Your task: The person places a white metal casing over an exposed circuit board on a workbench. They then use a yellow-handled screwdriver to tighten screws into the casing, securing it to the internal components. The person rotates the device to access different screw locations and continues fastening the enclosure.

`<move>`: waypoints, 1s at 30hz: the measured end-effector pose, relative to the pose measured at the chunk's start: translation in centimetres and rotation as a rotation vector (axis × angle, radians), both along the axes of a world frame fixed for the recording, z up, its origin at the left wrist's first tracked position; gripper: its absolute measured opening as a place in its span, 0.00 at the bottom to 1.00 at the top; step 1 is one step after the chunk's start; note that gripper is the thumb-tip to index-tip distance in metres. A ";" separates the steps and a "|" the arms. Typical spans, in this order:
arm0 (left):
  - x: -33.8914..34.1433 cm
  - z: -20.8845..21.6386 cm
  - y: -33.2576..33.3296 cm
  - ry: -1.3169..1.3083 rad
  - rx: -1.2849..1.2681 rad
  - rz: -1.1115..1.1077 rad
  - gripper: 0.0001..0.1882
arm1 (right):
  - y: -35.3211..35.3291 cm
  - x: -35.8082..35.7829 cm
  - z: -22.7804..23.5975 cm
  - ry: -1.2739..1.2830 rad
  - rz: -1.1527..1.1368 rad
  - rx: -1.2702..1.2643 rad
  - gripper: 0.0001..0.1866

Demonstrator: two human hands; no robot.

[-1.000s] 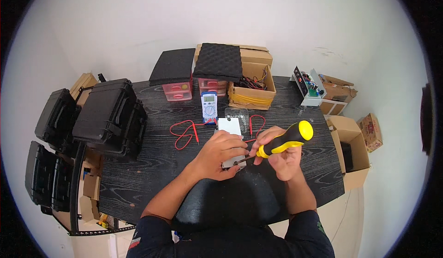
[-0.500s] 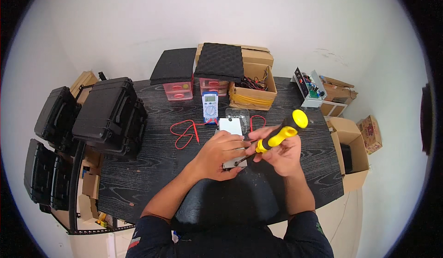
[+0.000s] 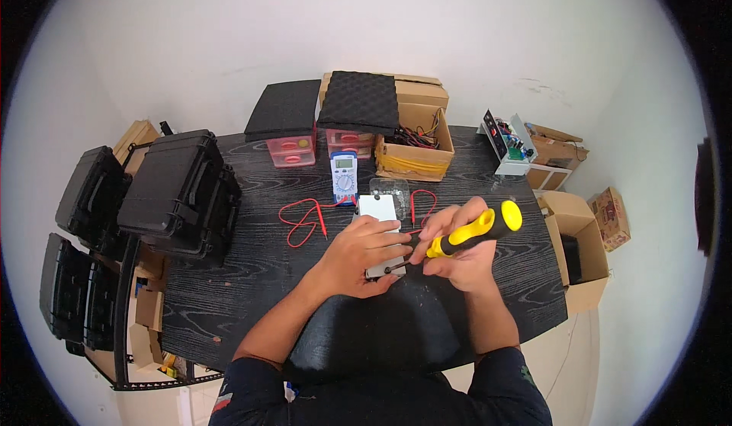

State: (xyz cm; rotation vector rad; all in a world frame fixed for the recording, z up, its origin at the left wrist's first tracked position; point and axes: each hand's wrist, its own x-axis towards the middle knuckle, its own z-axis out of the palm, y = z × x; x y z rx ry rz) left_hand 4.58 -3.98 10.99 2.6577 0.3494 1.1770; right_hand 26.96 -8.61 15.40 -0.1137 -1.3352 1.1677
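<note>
A white rectangular metal box point(image 3: 377, 207) lies near the front of the dark table. My left hand point(image 3: 360, 254) is wrapped over its near half, fingers across the top and thumb at the near end. In my right hand point(image 3: 463, 257) is a screwdriver point(image 3: 474, 235) with a yellow and black handle. Its shaft slants down to the left, and the tip meets a dark screw point(image 3: 388, 270) at the box's near end. Dark screws also show at the far end. Part of the box is hidden under my left fingers.
Beyond the box lie a blue-and-white multimeter point(image 3: 345, 177) with red leads point(image 3: 305, 222) and a clear plastic tray point(image 3: 398, 190). Drawer units point(image 3: 292, 152) and a carton of cables point(image 3: 415, 155) stand behind. Black cases point(image 3: 179, 197) are at left, an opened circuit-board unit point(image 3: 512, 148) at right.
The screwdriver's handle has tipped lower and to the right, turning in my right hand, whose fingers have shifted around it. My left hand keeps its hold on the box.
</note>
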 end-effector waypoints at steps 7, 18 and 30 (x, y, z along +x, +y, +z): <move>-0.2 0.3 -0.2 0.042 -0.039 0.016 0.26 | -1.1 0.8 1.0 -0.170 0.002 -0.178 0.26; -0.2 0.2 -0.1 0.052 -0.045 0.022 0.28 | -1.0 0.4 0.9 -0.124 -0.066 -0.183 0.22; -0.2 0.2 -0.1 0.061 -0.034 0.016 0.27 | -1.7 1.0 2.5 -0.183 0.006 -0.263 0.23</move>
